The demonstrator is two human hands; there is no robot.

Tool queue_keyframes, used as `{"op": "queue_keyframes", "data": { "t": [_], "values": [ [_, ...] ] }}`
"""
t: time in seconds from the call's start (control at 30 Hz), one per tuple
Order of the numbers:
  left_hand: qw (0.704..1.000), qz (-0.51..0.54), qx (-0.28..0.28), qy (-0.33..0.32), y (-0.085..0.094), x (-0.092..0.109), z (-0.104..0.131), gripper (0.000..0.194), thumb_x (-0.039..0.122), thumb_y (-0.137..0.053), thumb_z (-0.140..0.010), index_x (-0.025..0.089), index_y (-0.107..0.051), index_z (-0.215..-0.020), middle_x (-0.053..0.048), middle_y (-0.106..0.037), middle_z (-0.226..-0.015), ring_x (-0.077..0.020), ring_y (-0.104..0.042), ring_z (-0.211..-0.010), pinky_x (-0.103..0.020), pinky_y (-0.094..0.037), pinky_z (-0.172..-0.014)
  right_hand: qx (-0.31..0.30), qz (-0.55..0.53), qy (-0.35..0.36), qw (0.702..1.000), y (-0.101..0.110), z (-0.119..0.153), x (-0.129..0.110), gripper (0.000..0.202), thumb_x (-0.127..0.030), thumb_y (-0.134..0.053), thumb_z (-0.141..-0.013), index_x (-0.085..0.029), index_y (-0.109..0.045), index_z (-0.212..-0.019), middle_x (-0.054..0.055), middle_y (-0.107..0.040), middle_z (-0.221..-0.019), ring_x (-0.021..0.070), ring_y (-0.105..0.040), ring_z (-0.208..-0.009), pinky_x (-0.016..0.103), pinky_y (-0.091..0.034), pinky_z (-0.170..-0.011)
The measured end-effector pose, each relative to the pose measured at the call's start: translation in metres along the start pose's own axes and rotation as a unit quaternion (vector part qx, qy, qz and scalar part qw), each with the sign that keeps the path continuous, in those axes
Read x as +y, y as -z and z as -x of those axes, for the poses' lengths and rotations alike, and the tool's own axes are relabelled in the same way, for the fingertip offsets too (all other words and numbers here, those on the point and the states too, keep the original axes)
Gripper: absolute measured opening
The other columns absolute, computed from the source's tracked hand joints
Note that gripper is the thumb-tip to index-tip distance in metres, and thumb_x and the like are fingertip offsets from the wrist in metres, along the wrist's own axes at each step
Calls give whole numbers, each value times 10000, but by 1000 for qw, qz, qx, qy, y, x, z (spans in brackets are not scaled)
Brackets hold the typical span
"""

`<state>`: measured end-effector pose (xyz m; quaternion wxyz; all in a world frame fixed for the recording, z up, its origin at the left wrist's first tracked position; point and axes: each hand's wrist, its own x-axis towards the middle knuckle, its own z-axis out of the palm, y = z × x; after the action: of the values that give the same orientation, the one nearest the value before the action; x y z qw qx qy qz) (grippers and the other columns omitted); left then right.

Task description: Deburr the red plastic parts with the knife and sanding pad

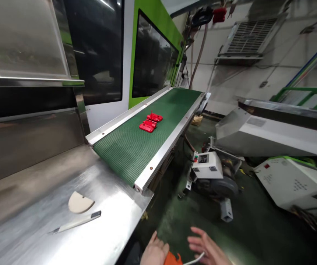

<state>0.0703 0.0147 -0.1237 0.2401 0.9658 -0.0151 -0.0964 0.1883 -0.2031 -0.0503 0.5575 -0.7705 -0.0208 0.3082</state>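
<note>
At the bottom edge, my left hand (155, 253) has its fingers curled against an orange piece (172, 259), which is mostly cut off by the frame. Its kind cannot be made out. To the right of it, my right hand (205, 246) has its fingers apart. A thin white curved strip (194, 261) runs between the orange piece and the right palm; whether the right hand touches it is unclear. Ahead, red moulded plastic parts (148, 123) joined by an upright stem lie on a green conveyor belt (119, 154).
A metal table (103, 239) at left bears a craft knife (77, 222) and a beige half-disc (80, 202). A green and white machine (132, 48) stands behind the belt. On the floor at right are a motor unit with a white control box (207, 165) and a white cabinet (288, 182).
</note>
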Motion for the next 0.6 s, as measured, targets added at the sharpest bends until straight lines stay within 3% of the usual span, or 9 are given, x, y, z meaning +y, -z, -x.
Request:
{"op": "queue_keyframes", "data": {
  "t": [0.07, 0.13, 0.2, 0.3, 0.5, 0.6],
  "values": [
    [1000, 7, -26, -13, 0, 1, 6, 186, 261, -726, -1000, 158, -743, -1154, -73, -806, -1109, -260, -758, -1130, -567, -532, -1128, 51, 49, -8, 997, 23, -13, -7, 730, -954, -648, -679, -236, -689, -804, 43, -697, -760, 203, -667, -674, 281, -514, -581],
    [999, 15, -40, -15, 1, 2, 13, 264, 310, -768, -968, 149, -728, -1173, -80, -794, -1130, -278, -744, -1145, -583, -519, -1128, 67, 89, -18, 994, 39, -25, -8, 722, -901, -757, -542, -229, -493, -565, -32, -466, -534, 123, -455, -499, 231, -357, -459],
    [999, 23, -45, -13, 3, 1, 19, 269, 324, -761, -972, 149, -721, -1172, -78, -788, -1125, -281, -738, -1143, -585, -514, -1125, 73, 108, -42, 991, 48, -32, -4, 754, -883, -759, -482, -253, -345, -503, -81, -285, -459, 76, -270, -437, 220, -203, -411],
    [998, 31, -50, -8, 4, 0, 23, 229, 320, -724, -1001, 154, -726, -1159, -72, -787, -1111, -271, -741, -1124, -567, -527, -1106, 59, 115, -75, 989, 54, -30, 2, 728, -905, -667, -558, -283, -291, -538, -119, -187, -431, 54, -120, -408, 233, -61, -412],
    [998, 38, -54, 8, 7, 1, 23, 224, 313, -734, -995, 153, -731, -1152, -72, -785, -1118, -266, -744, -1107, -552, -546, -1081, -9, 65, -68, 996, 50, -15, -2, 718, -919, -643, -667, -274, -330, -631, -137, -216, -492, 58, -83, -446, 229, -76, -432],
    [998, 43, -48, 12, 9, 2, 23, 214, 308, -724, -1003, 153, -732, -1150, -72, -785, -1117, -263, -745, -1105, -550, -547, -1081, -12, 37, -34, 999, 49, -12, -3, 737, -880, -722, -673, -260, -334, -576, -112, -260, -503, 75, -218, -468, 233, -246, -458]
  ]
}}
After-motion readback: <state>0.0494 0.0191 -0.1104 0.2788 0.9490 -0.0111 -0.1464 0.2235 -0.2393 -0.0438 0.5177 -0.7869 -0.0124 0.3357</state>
